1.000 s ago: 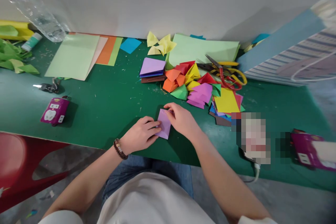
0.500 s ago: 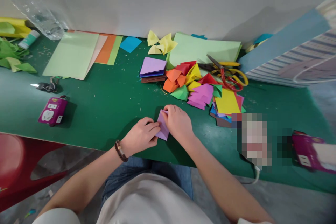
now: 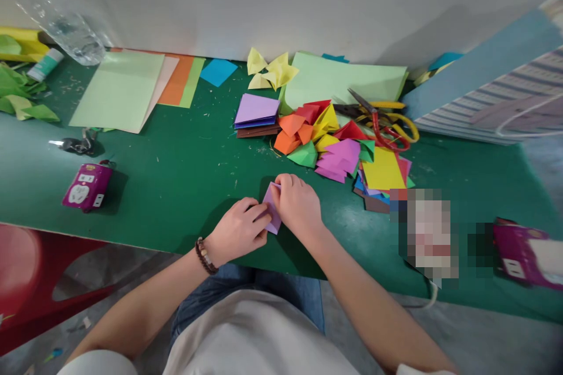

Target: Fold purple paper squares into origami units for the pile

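A small folded piece of light purple paper (image 3: pixel 273 220) lies on the green table near its front edge, between my hands. My left hand (image 3: pixel 240 225), with a beaded bracelet at the wrist, grips its left side with bent fingers. Curled over the upper right part of the paper is my right hand (image 3: pixel 298 202), its thumb against the sheet. Both hands cover some of the paper, so not all its folds show. Beyond them sit a stack of purple, blue and brown squares (image 3: pixel 257 110) and a heap of folded colored pieces (image 3: pixel 338 158).
Red and yellow scissors (image 3: pixel 389 129) rest on the heap's right. Pale green sheets (image 3: pixel 121 91) and a clear bottle (image 3: pixel 73 29) stand at the back left. A purple device (image 3: pixel 88 186) and keys (image 3: pixel 74 143) lie left; a blue striped box (image 3: pixel 479 88) is right.
My left hand has shifted very slightly to the right along the purple paper, covering a bit more of it. My right hand stays nearly in place.
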A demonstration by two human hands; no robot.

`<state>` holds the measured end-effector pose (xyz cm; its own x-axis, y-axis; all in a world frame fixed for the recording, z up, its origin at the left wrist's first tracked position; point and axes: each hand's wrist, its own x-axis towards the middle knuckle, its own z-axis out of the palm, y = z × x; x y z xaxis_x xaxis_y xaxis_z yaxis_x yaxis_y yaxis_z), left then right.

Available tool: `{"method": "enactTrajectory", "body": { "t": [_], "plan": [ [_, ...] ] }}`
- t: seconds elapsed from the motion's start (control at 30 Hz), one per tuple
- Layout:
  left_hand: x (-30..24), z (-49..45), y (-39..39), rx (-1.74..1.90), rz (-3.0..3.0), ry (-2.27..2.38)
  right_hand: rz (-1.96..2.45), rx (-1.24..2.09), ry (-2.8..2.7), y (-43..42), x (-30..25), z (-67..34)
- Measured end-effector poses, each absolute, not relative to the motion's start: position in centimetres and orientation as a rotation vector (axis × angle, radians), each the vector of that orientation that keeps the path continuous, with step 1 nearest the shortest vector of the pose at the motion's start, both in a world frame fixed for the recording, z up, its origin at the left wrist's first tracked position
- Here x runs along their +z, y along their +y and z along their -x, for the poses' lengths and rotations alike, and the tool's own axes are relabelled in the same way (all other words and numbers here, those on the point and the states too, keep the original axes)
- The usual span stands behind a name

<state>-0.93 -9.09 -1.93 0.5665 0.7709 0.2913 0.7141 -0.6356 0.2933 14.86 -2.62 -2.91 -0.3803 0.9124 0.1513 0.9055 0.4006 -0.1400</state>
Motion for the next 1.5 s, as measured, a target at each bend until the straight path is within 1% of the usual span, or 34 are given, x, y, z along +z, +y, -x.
{"method": "enactTrajectory", "body": {
  "t": [0.13,0.23,0.3,0.5,0.87,1.23,1.5],
  "plan": [
    [-1.8,0.6,-9.7,0.593,-2.652,1.298,1.585,0.142,-2.44,-2.3,-2.9,-15.2],
    [-1.4,0.0,-11.5,0.629,-2.557,1.454,1.546,0.191,-2.439,-2.1,-2.9,-15.4],
    [-1.2,-0.5,-13.2,0.722,-2.44,1.586,1.541,0.179,-2.447,-2.1,-2.9,-15.5],
    [-1.5,-1.1,-16.4,0.809,-2.357,1.609,1.539,0.151,-2.464,-2.3,-2.9,-15.5],
    [-2.2,-1.8,-15.7,0.556,-2.38,1.701,1.548,0.082,-2.462,-2.3,-3.2,-15.2],
    [-2.9,-1.8,-16.0,0.628,-2.41,1.686,1.636,0.062,-2.46,-2.1,-3.1,-14.8],
    [-2.8,-1.8,-15.9,0.595,-2.411,1.666,1.568,0.004,-2.488,-2.2,-3.1,-14.8]
  ]
}}
